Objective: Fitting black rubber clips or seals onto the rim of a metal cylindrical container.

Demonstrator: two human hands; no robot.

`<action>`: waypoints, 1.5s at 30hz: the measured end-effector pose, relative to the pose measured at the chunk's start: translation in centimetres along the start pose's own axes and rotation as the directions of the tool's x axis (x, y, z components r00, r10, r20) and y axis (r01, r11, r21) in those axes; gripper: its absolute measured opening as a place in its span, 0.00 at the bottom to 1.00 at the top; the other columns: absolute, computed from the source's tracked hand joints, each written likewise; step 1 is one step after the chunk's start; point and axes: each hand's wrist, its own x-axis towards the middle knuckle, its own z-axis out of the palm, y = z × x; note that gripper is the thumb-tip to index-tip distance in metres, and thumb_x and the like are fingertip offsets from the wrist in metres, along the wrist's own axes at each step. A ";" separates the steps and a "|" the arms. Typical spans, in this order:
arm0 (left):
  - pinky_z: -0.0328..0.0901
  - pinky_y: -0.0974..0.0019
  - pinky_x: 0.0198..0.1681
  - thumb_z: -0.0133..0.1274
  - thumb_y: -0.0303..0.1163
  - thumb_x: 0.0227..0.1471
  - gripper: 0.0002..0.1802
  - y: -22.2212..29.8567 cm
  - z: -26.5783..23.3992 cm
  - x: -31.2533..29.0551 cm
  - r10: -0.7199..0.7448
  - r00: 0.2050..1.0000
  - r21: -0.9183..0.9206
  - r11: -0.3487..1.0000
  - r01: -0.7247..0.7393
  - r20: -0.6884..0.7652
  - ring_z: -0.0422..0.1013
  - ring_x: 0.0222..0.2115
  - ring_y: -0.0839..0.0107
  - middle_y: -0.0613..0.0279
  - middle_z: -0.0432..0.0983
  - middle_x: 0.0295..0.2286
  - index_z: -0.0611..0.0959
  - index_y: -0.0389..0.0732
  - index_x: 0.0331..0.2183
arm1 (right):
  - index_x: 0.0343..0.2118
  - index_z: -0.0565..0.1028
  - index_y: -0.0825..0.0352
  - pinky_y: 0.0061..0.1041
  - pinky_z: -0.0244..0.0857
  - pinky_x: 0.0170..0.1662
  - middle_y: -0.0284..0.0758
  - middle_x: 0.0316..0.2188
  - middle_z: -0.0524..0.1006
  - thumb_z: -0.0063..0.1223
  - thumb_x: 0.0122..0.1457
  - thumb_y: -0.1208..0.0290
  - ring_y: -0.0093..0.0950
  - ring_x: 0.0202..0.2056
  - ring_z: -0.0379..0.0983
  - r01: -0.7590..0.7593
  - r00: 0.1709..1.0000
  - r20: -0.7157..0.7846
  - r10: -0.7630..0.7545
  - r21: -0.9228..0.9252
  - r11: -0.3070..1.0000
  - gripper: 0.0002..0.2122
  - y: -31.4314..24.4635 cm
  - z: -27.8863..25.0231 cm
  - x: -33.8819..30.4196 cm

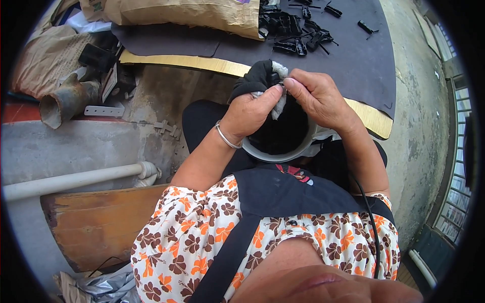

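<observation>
My two hands meet above a pale bucket (275,158), close to the table's near edge. My left hand (249,112) is closed, its thumb pressed against a bundled black cloth (252,78) with white fluffy edges, which covers its fingers. A small dark piece shows at the cloth's edge, too little to name. Touching that spot, my right hand (318,98) pinches thumb and forefinger together; what lies between them is too small to make out. Dark contents, not clear in kind, lie inside the bucket between my knees.
Several black plastic parts (300,30) lie scattered on the dark-topped table (348,65). A large brown paper sack (177,11) rests on its far left. A rusty pipe fitting (65,103), a white pipe (76,179) and a wooden board (101,222) are at my left.
</observation>
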 end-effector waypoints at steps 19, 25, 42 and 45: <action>0.65 0.64 0.41 0.51 0.27 0.48 0.11 -0.2 -2.7 0.7 0.530 0.841 0.823 0.426 -0.377 0.111 0.71 0.36 0.57 0.51 0.75 0.35 0.80 0.37 0.36 | 0.37 0.72 0.68 0.32 0.65 0.31 0.43 0.24 0.75 0.51 0.55 0.66 0.39 0.25 0.72 -0.232 0.951 -0.308 0.006 -0.703 0.672 0.11 3.7 -0.2 3.5; 0.64 0.69 0.42 0.52 0.25 0.49 0.15 0.2 -3.4 3.0 0.531 0.823 0.812 0.379 -0.443 0.201 0.71 0.37 0.67 0.56 0.75 0.38 0.77 0.36 0.41 | 0.39 0.72 0.64 0.31 0.64 0.29 0.42 0.23 0.74 0.53 0.51 0.68 0.37 0.23 0.71 -0.104 0.989 -0.147 0.030 -0.528 0.843 0.12 2.5 -1.2 2.4; 0.62 0.80 0.24 0.47 0.27 0.53 0.19 1.1 -0.1 0.7 0.026 0.998 0.093 0.995 -0.031 0.056 0.65 0.21 0.85 0.66 0.73 0.25 0.69 0.32 0.47 | 0.25 0.69 0.69 0.12 0.57 0.24 0.24 0.19 0.68 0.55 0.52 0.78 0.11 0.24 0.62 0.092 0.929 -0.357 -0.097 -0.029 0.995 0.06 0.5 1.0 0.1; 0.64 0.75 0.26 0.47 0.27 0.51 0.19 -0.5 -0.3 1.0 0.162 0.985 0.292 0.941 -0.171 0.057 0.68 0.22 0.81 0.63 0.74 0.25 0.71 0.33 0.46 | 0.25 0.69 0.69 0.12 0.57 0.25 0.22 0.18 0.66 0.53 0.55 0.74 0.11 0.23 0.61 0.010 0.955 -0.295 0.020 0.099 0.995 0.06 0.2 1.1 0.4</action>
